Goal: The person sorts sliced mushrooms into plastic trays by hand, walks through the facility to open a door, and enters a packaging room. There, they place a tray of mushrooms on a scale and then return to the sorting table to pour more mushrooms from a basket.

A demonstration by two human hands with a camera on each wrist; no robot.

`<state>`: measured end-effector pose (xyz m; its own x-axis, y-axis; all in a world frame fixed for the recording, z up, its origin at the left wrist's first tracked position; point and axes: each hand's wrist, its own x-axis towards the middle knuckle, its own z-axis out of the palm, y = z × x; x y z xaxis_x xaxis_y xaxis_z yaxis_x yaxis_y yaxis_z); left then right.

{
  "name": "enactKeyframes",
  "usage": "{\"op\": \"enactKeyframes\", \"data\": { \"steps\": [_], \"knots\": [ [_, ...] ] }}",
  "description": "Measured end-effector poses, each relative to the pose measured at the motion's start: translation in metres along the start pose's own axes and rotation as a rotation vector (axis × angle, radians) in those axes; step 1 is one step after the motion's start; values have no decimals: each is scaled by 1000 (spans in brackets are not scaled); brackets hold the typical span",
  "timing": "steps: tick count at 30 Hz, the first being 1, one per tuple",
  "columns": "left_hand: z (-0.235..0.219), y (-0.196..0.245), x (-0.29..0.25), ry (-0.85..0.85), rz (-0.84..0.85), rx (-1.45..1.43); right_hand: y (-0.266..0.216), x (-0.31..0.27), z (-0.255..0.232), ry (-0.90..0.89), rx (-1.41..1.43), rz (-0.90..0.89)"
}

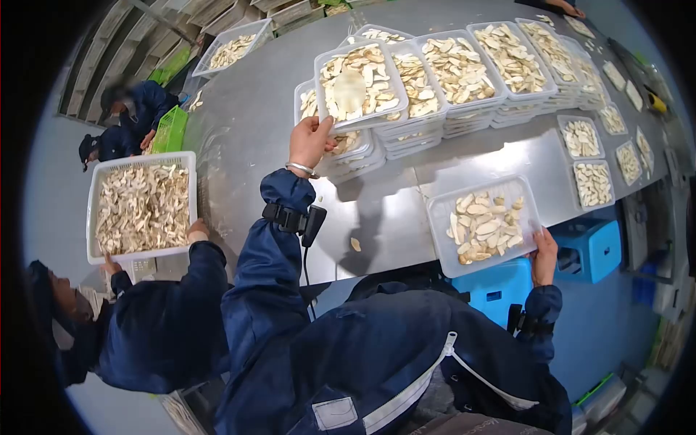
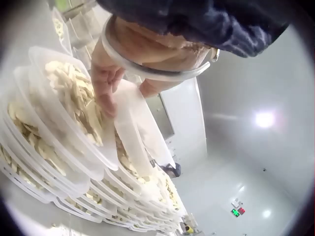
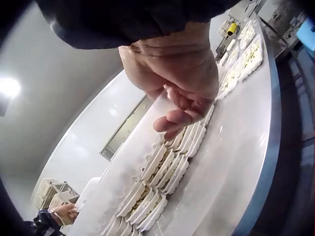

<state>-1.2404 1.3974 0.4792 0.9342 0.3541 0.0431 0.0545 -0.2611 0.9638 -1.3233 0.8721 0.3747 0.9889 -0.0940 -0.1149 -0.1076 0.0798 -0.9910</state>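
My left hand point(image 1: 310, 143) grips the near left corner of a clear plastic tray point(image 1: 320, 81) of pale, brown-edged slices that look like mushroom. This tray overlaps the leftmost stack in the head view. In the left wrist view, the left fingers point(image 2: 104, 93) curl over a white tray edge above the stacks. At the table's front edge, my right hand point(image 1: 544, 254) holds a second tray point(image 1: 439, 226) by its right side, its slices point(image 1: 487, 226) gathered mostly in the middle. The right fingers point(image 3: 179, 118) are curled at that tray's rim in the right wrist view.
Several stacks of filled trays point(image 1: 457, 109) stand along the table's far side. Smaller trays point(image 1: 593, 185) lie at right. A loose slice point(image 1: 355, 244) is on the metal table point(image 1: 246, 138). At left, another person holds a white basket point(image 1: 93, 217) of slices. Blue stools point(image 1: 500, 290) stand below.
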Motion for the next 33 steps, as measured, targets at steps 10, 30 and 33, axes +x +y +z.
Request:
{"op": "enactKeyframes", "data": {
  "steps": [10,30,33],
  "knots": [
    [-43,-10,-102,197,111,123,18,62,61,-272,-88,98],
    [-48,-195,-278,156,-368,239,97,62,146,-497,-459,171],
    [-79,-209,-276,218,-332,277,99,67,129,-396,-865,-261]
  ]
}}
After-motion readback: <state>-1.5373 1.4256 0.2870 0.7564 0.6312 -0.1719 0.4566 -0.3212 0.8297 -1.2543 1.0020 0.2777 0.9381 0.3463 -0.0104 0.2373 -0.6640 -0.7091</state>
